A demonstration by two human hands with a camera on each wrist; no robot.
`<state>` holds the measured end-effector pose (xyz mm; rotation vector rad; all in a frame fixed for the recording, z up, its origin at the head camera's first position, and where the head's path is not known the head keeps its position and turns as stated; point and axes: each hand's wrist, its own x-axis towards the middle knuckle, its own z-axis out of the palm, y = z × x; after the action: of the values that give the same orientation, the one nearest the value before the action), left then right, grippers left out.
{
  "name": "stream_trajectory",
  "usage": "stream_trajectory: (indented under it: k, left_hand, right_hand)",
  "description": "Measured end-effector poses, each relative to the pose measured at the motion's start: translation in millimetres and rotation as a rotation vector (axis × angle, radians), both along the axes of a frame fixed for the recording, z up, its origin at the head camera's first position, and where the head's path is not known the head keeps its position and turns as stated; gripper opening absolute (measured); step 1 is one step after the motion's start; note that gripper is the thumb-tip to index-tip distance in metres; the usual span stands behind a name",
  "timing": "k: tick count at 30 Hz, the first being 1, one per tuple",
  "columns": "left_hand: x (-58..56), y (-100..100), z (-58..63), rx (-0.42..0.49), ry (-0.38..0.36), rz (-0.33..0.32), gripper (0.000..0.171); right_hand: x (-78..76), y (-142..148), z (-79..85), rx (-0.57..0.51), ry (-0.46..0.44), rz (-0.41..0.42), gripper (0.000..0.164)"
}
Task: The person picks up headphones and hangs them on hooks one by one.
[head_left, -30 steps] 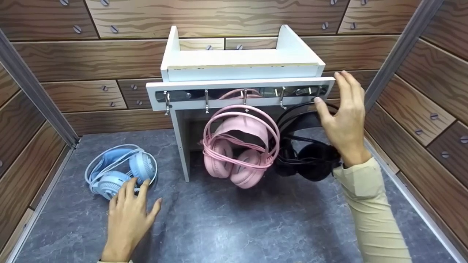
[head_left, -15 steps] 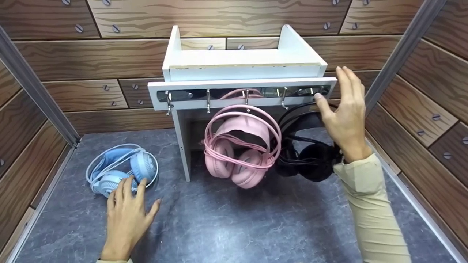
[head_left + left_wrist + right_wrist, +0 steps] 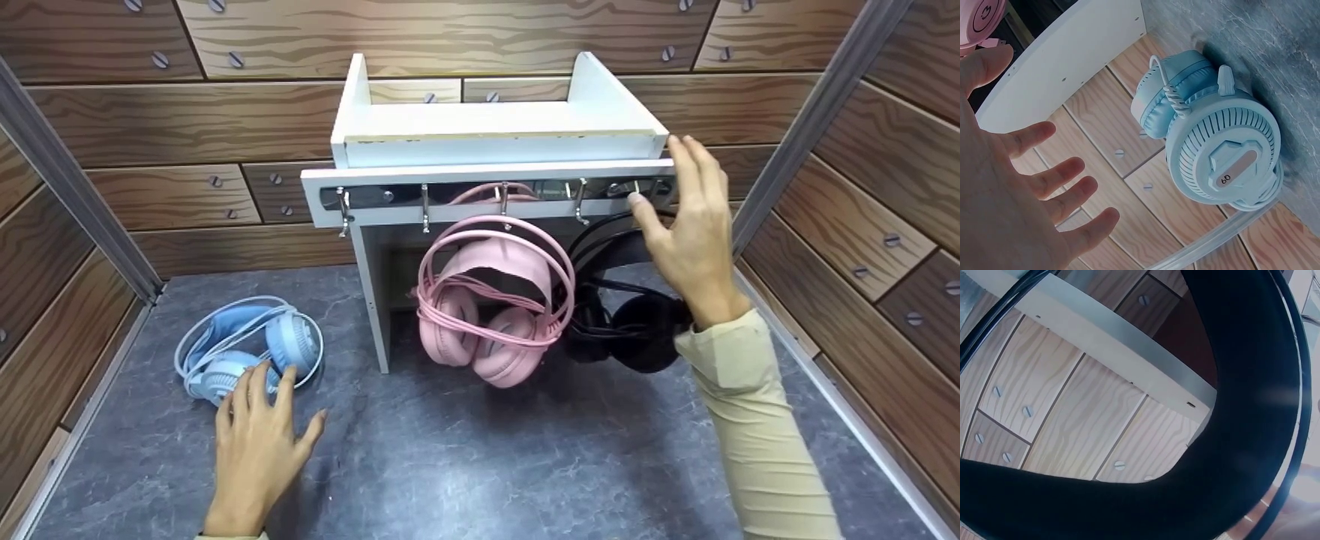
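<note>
Light blue headphones (image 3: 292, 342) lie on the floor at the left, with a cable looped round them. My left hand (image 3: 253, 450) is held low just in front of them, fingers spread; the left wrist view shows a gap between its fingertips and the ear cup (image 3: 1224, 152). Pink headphones (image 3: 495, 262) hang from the middle of a hook rail (image 3: 465, 174). Black headphones (image 3: 646, 330) hang at the rail's right end. My right hand (image 3: 694, 240) is at that end, thumb in front and fingers extended upward, partly covering the rail and the black headband; contact is unclear.
A white shelf unit (image 3: 480, 116) stands behind the rail, its left side panel (image 3: 369, 292) reaching the floor. Metal hooks (image 3: 425, 208) show along the rail. Wood-patterned walls (image 3: 225, 120) with grey metal corner posts enclose the grey floor (image 3: 465, 457).
My right hand has shifted slightly left, onto the rail's right end. The left hand has drawn back a little from the blue headphones. All the headphones stay where they were.
</note>
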<state>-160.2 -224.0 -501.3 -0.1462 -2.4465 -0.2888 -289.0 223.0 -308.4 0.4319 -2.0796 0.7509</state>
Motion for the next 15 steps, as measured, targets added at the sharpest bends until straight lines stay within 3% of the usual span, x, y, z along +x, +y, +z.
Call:
stream_trajectory:
  k: [15]
  left_hand:
    - [1.2,0.4,-0.9,0.003,-0.039,0.012,0.065]
  right_hand:
    - [-10.8,-3.4,3.2,0.275,-0.013,-0.048,0.071]
